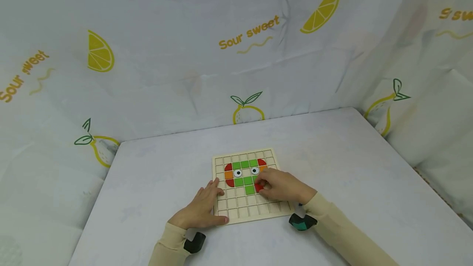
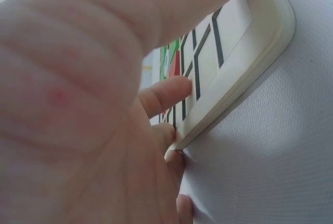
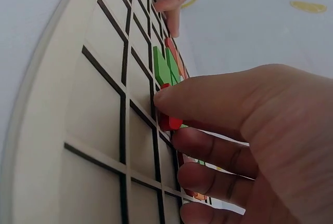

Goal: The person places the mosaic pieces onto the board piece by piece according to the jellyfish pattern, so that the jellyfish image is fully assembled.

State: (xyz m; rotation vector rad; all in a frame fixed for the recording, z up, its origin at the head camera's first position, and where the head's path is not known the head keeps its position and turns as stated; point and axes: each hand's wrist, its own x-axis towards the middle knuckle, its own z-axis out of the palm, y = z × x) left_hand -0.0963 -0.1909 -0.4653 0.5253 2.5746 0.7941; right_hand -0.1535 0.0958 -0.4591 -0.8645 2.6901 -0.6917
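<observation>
A pale wooden grid board (image 1: 236,203) lies on the table, its squares divided by dark grooves. Green square tiles (image 1: 250,190), orange tiles (image 1: 228,174), red rounded tiles (image 1: 230,182) and two eye tiles (image 1: 237,173) sit in its upper middle. My right hand (image 1: 282,184) pinches a red tile (image 3: 169,122) between thumb and fingers, low over the board beside the lowest green tile. Along the board's left edge rests my left hand (image 1: 199,207), fingers spread and thumb at the near corner. Part of the tile pattern is hidden behind the right hand.
The board lies on a white-covered table (image 1: 166,167). A white cloth (image 1: 155,85) printed with lemons and lettering hangs behind and at the sides. A dark wrist camera (image 1: 194,242) is strapped on the left wrist, another dark device (image 1: 303,222) on the right.
</observation>
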